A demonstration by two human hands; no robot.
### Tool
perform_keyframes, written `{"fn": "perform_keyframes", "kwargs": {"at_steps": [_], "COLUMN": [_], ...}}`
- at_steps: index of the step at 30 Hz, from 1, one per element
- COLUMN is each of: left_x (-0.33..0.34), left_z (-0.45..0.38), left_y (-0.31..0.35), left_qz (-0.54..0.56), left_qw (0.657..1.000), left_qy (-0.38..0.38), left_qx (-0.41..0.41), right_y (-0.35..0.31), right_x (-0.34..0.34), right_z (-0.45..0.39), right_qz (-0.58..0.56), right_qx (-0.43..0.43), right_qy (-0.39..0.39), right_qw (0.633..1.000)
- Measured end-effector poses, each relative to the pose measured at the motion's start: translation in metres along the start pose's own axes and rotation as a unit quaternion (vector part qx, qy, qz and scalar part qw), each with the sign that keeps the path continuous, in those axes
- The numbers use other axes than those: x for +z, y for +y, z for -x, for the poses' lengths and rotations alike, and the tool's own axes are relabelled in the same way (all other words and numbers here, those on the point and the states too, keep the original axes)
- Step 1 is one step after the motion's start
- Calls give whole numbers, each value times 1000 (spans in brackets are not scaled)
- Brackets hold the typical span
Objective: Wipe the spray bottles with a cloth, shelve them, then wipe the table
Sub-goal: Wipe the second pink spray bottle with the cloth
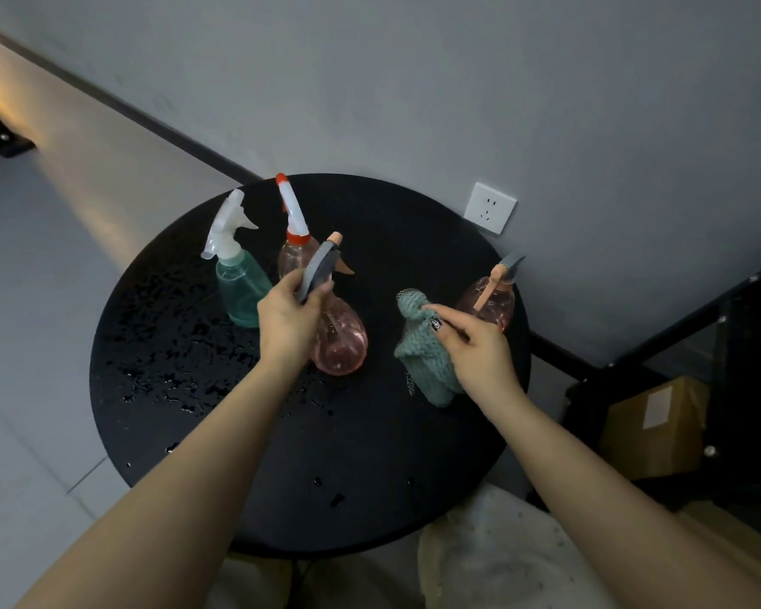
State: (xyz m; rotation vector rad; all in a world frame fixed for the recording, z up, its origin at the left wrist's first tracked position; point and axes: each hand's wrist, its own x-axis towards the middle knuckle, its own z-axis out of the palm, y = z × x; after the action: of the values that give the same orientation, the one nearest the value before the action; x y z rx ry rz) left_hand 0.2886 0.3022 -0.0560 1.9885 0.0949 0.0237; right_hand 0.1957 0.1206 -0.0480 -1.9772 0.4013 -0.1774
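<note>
Several spray bottles stand on a round black table (pixel 282 454) dotted with water drops. My left hand (pixel 288 316) grips the grey spray head of a pink bottle (pixel 341 340) near the middle. My right hand (pixel 479 345) pinches a green knitted cloth (pixel 427 358) and holds it above the table, right of that bottle. A second pink bottle with a grey and peach head (pixel 490 298) stands behind my right hand. At the back left stand a teal bottle with a white head (pixel 240 292) and a pink bottle with a red and white head (pixel 295 248).
A grey wall with a white power socket (pixel 490 207) runs behind the table. To the right is a black metal shelf frame (pixel 660 345) with a cardboard box (pixel 655 428) low inside it. Pale floor (pixel 27 345) lies to the left.
</note>
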Motion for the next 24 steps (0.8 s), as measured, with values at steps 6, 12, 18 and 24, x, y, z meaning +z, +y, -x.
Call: {"fn": "perform_keyframes", "kwargs": {"at_steps": [6,12,18,24], "left_x": [-42,-76,-85,-74], "left_z": [5,13,20,19], "left_y": [2,15,21,12], "left_qz": [131,251,263,196], "left_qw": [988,950,936,949], "left_qy": [-34,-112,-187,-189], "left_qx": [-80,-146,-145,-157], "right_y": [-23,-47,-80,-69], "right_x": [-8,1,8,41], "right_z": [3,8,20,35], "right_qz": [-86,-121,-72,49], "right_qx": [3,-30,-165,-285], "right_qy": [12,-51,-145,-223], "right_qw": [996,991,973,931]}}
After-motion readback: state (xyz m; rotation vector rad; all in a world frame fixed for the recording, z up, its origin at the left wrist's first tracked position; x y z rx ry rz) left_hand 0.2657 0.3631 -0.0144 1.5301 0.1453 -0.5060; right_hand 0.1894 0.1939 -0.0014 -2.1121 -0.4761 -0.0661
